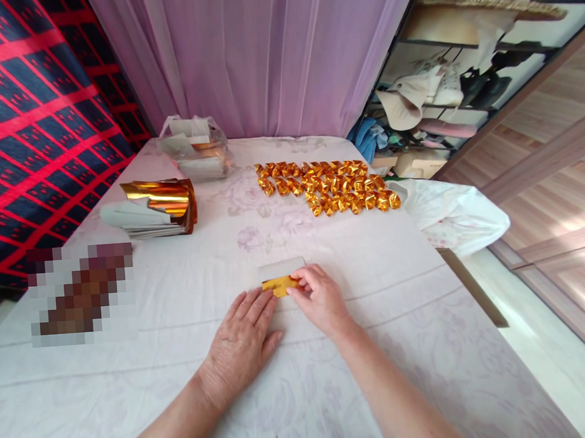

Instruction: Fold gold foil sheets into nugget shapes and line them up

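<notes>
A small sheet of gold foil paper [278,287] lies partly folded on the white tablecloth, its pale back [280,268] showing along the far side. My right hand [321,297] pinches its right end between thumb and fingers. Flat on the cloth, my left hand [245,332] has its fingers stretched out, the tips touching the near left corner of the paper. Farther back on the right sit rows of folded gold foil pieces [340,183], shaped like small ingots.
A stack of gold foil sheets [154,212] lies at the left, with a clear plastic bag [197,149] of more paper behind it. A white plastic bag [457,214] hangs by the table's right edge. Shelves [429,96] with shoes and a cap stand beyond. Part of the left side is pixelated.
</notes>
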`<state>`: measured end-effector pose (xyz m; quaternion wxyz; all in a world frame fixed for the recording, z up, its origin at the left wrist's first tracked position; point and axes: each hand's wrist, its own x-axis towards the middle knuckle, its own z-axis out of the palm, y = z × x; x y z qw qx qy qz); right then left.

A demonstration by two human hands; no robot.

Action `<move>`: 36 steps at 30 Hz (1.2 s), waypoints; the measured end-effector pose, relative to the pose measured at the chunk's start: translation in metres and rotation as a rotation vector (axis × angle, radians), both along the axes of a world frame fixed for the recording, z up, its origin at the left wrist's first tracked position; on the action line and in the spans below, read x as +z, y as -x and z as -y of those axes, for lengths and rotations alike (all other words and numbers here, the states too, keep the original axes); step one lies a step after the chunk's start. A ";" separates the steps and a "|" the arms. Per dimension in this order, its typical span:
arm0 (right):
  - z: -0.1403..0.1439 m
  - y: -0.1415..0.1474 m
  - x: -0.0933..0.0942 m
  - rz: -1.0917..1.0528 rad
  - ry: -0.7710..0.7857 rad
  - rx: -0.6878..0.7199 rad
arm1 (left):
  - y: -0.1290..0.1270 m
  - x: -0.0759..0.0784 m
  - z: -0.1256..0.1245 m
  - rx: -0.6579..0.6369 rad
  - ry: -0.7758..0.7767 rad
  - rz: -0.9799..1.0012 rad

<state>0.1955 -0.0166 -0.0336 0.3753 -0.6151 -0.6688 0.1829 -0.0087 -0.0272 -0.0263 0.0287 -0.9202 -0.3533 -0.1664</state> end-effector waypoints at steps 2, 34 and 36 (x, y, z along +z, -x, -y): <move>0.000 0.004 0.003 0.043 0.012 -0.017 | -0.001 0.000 0.000 0.011 0.011 0.012; 0.000 -0.011 -0.005 -0.022 0.009 0.105 | -0.005 0.012 0.002 0.072 0.082 -0.043; -0.001 -0.011 -0.005 -0.026 0.021 0.106 | -0.002 0.012 0.003 0.081 0.072 -0.045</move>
